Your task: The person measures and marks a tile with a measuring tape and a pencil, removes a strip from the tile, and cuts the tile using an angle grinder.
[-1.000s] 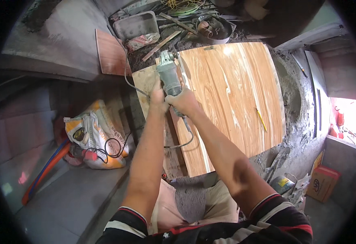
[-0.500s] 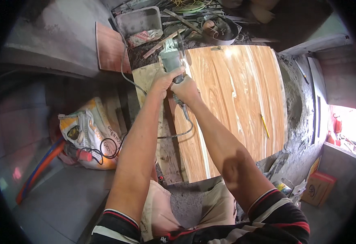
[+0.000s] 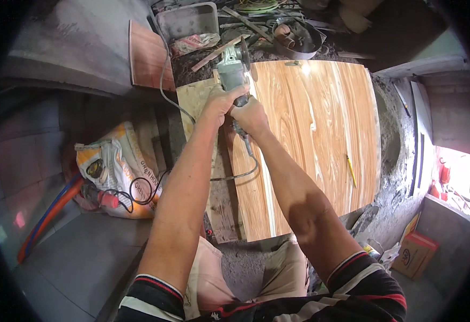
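Note:
An angle grinder (image 3: 231, 75) with a grey-green body is gripped in both hands near the panel's far left corner. My left hand (image 3: 220, 103) wraps its body from the left. My right hand (image 3: 251, 116) closes round the rear handle, where the cord comes out. The dark disc (image 3: 245, 53) stands nearly upright on the tool's right side, by the far edge of a wood-patterned panel (image 3: 321, 134). I cannot tell whether disc and panel touch. Under the panel's left side lies a worn board (image 3: 224, 212). A yellow pencil (image 3: 351, 170) rests on the panel.
The grinder's cord (image 3: 229, 178) loops across the board toward a printed sack (image 3: 122, 166) at left. Beyond the panel are a grey tub (image 3: 187, 24), a round pan (image 3: 299, 52) and wood scraps. A reddish board (image 3: 150, 56) leans left; a cardboard box (image 3: 414, 255) sits right.
The view has shifted slightly. The grinder has tilted a little, showing more of the disc's face. Both hands keep their hold on it.

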`<state>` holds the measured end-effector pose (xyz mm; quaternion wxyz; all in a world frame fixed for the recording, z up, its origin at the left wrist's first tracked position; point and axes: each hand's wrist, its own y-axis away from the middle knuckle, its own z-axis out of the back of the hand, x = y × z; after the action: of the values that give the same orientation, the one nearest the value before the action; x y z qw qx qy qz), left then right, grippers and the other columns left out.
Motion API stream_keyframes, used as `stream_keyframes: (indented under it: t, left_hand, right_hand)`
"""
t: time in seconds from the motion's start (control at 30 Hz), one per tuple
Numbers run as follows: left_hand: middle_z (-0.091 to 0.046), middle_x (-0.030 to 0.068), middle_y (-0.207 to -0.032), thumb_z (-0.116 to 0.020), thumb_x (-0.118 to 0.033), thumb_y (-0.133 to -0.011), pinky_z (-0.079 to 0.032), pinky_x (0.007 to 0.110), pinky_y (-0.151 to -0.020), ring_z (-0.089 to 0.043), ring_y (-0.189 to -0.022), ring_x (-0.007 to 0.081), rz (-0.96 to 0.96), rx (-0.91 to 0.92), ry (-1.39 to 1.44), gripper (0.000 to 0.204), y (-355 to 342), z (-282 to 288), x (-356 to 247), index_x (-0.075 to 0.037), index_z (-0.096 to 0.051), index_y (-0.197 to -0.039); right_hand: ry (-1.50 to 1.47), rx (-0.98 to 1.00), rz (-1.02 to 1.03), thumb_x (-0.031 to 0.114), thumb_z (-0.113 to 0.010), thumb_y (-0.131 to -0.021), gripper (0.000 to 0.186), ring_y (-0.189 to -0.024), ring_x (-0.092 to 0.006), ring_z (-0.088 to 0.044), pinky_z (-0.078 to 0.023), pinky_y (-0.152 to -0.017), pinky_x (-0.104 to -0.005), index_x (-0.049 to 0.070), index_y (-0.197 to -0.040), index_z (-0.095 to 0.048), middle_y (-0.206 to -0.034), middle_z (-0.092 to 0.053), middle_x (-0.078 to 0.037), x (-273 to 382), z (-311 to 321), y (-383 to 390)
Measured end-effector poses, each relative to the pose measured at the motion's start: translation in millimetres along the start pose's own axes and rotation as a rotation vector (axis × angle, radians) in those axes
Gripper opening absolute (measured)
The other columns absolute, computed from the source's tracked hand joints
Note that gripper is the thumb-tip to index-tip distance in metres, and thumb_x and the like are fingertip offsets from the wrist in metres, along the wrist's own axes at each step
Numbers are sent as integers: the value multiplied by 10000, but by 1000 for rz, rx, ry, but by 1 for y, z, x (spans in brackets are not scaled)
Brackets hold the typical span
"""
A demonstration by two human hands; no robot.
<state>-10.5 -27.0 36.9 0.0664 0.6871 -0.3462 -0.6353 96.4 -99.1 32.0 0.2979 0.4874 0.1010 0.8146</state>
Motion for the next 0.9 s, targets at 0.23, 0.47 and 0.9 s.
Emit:
stream_keyframes:
  t: [0.23, 0.47, 0.9]
  left_hand:
    - [-734, 75, -982, -891, -317, -779, -523, 322, -727, -689, -816, 157, 21, 0, -33, 479, -2, 1, -2, -5, -722, -1100]
    - [-737, 76, -978, -892, -316, -782, -519, 324, -719, -687, -803, 163, 19, -9, 8, 470, -6, 3, 3, -15, -726, -1102]
    - [-733, 77, -943, -889, -336, -783, -507, 326, -704, -678, -779, 170, 27, 4, -2, 461, -4, 1, 0, 1, -730, -1055]
  right_hand:
    - [-36, -36, 2, 486, -807, -715, 740, -1025, -474, -711, -559, -883, -485, -156, -1057, -671, -1001, -705, -368, -1, -3, -1]
    - [-18, 2, -9, 473, -795, -738, 690, -984, -430, -730, -560, -847, -468, -114, -1081, -675, -995, -724, -318, 2, -2, -1]
    - [-40, 15, -12, 423, -782, -758, 602, -930, -352, -742, -557, -803, -437, -67, -1093, -681, -980, -737, -261, -14, -9, -13]
